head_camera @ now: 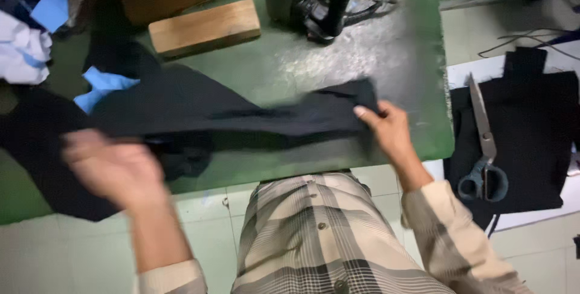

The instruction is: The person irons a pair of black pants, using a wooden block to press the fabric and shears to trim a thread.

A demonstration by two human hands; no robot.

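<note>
Head view: both hands' grip holds black cloth (272,116) on green table (386,64), tiled floor (205,233).

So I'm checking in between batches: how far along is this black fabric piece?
Looks cut already: the scissors lie aside on dark cloth at the right. In hand: the right hand pinches one end of the black fabric strip; the blurred left hand is at the other. It has not reached the sewing machine.

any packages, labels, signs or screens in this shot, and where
None in view. The hands hold only plain black fabric on the green table, with a bare wooden block behind and scissors to the right.
</note>
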